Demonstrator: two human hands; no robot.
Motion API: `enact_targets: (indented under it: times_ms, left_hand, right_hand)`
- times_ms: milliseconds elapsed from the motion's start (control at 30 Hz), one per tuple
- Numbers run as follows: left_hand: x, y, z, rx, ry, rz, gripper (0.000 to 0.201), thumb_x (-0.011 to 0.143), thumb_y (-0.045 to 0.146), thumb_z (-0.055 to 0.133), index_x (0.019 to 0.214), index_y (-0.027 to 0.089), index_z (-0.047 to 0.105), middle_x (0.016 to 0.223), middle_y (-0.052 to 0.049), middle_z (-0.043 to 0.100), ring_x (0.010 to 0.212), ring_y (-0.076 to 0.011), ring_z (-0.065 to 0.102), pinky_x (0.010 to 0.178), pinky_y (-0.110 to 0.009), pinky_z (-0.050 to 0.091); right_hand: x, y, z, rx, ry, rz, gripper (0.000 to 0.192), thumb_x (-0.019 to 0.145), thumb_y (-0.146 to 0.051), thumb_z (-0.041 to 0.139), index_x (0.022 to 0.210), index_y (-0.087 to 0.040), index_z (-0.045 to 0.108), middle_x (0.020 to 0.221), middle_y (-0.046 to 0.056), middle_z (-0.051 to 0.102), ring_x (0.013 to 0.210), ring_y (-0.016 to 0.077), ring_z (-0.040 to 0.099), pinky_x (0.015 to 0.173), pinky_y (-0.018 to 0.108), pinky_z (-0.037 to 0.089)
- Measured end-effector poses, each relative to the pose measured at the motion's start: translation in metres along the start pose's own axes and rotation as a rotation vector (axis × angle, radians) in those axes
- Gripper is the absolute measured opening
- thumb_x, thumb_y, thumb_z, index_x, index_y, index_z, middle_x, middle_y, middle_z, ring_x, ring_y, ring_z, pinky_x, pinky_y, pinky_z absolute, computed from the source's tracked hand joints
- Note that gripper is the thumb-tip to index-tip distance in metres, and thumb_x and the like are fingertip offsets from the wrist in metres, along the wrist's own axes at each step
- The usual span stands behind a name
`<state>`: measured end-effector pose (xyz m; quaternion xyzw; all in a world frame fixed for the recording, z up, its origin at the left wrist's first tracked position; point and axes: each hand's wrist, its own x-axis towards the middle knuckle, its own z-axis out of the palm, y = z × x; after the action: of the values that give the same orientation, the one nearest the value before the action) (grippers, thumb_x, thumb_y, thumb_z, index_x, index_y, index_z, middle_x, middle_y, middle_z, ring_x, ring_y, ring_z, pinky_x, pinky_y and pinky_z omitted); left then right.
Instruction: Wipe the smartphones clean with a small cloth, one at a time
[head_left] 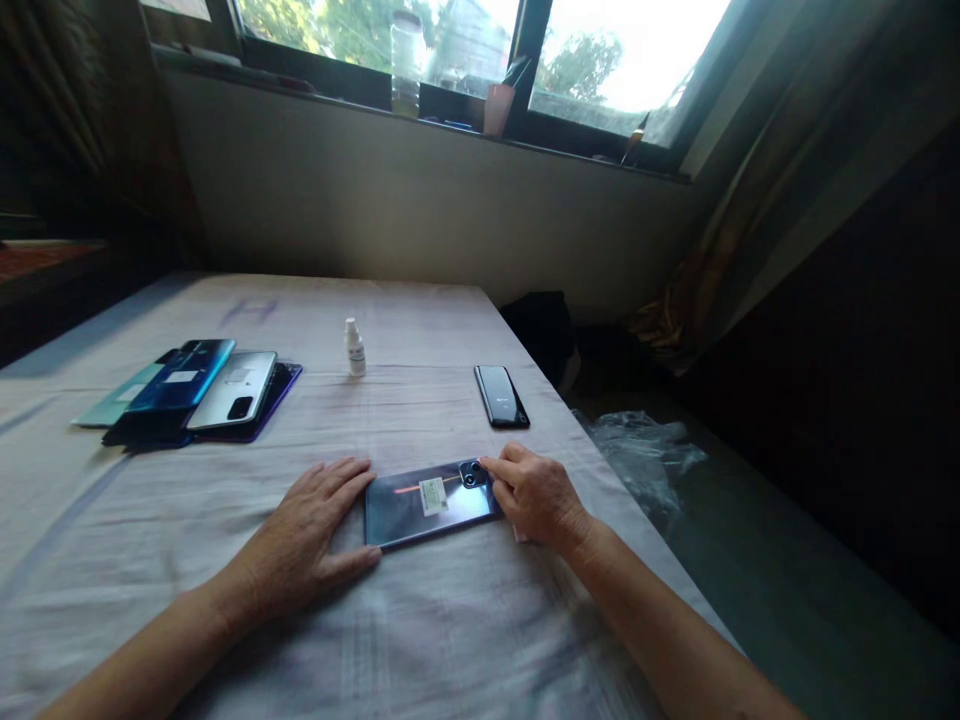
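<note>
A shiny grey-blue smartphone (405, 515) lies back side up on the sheet, with a white-green sticker (433, 496) and a camera bump at its right end. My left hand (319, 520) spans the phone's left end, thumb at the near corner and fingers at the far corner. At the camera end, my right hand (536, 495) is closed, fingers bent and pressed down by the lenses. A bit of pinkish cloth (520, 537) shows under this hand; most of it is hidden. A small white bottle (355, 350) stands upright beyond the phone.
To the left lies a pile of several phones or back covers, among them a blue one (187, 375) and a silver one (236, 390). Dark phones (498, 395) lie near the right edge of the sheet-covered surface (405, 310). Clear plastic wrap (637, 450) is on the floor beyond it.
</note>
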<state>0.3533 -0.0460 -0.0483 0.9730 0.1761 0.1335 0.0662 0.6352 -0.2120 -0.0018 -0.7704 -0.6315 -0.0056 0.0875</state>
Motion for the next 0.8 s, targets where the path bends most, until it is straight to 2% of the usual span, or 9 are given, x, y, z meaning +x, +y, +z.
enact_targets:
  times_ms: [133, 333, 567, 700, 800]
  left_hand:
    - [-0.001, 0.0, 0.0, 0.017, 0.033, 0.033, 0.073, 0.086, 0.06, 0.064, 0.146, 0.021, 0.048, 0.152, -0.013, 0.051, 0.139, -0.0354, 0.047, 0.115, -0.056, 0.036]
    - [-0.003, 0.005, -0.002, 0.07, 0.121, 0.073, 0.079, 0.085, 0.057, 0.065, 0.152, 0.022, 0.04, 0.151, -0.01, 0.052, 0.135, -0.0338, 0.051, 0.116, -0.052, 0.036]
    - [-0.002, 0.008, -0.007, 0.121, 0.121, 0.087, 0.085, 0.083, 0.061, 0.065, 0.154, 0.023, 0.037, 0.149, -0.009, 0.054, 0.132, -0.0334, 0.055, 0.115, -0.049, 0.037]
    - [-0.001, 0.009, -0.011, 0.141, 0.108, 0.097, 0.084, 0.084, 0.062, 0.063, 0.154, 0.023, 0.036, 0.147, -0.009, 0.056, 0.129, -0.0337, 0.057, 0.11, -0.049, 0.041]
    - [-0.001, 0.008, -0.012, 0.147, 0.105, 0.099, 0.083, 0.084, 0.064, 0.063, 0.152, 0.022, 0.039, 0.146, -0.01, 0.057, 0.13, -0.0345, 0.057, 0.108, -0.049, 0.043]
  right_hand:
    - [0.006, 0.005, 0.007, 0.055, 0.051, -0.023, 0.039, 0.088, -0.011, 0.054, 0.118, -0.024, 0.074, 0.097, 0.005, 0.071, 0.084, 0.0175, 0.069, 0.074, 0.025, 0.051]
    - [-0.009, 0.011, 0.012, 0.12, 0.169, -0.122, 0.039, 0.086, -0.01, 0.051, 0.115, -0.019, 0.074, 0.087, 0.004, 0.069, 0.074, 0.0164, 0.067, 0.067, 0.025, 0.05]
    - [-0.023, 0.011, -0.007, 0.15, 0.069, -0.165, 0.033, 0.088, -0.009, 0.051, 0.108, -0.021, 0.074, 0.081, 0.002, 0.065, 0.066, 0.0144, 0.062, 0.062, 0.025, 0.044]
    - [-0.025, 0.005, -0.011, 0.176, 0.078, -0.233, 0.028, 0.089, -0.009, 0.051, 0.102, -0.019, 0.074, 0.077, 0.002, 0.064, 0.067, 0.0153, 0.061, 0.061, 0.026, 0.043]
    - [-0.025, 0.001, -0.008, 0.202, 0.124, -0.297, 0.029, 0.09, -0.009, 0.049, 0.105, -0.016, 0.073, 0.078, 0.003, 0.064, 0.068, 0.0161, 0.062, 0.061, 0.027, 0.044]
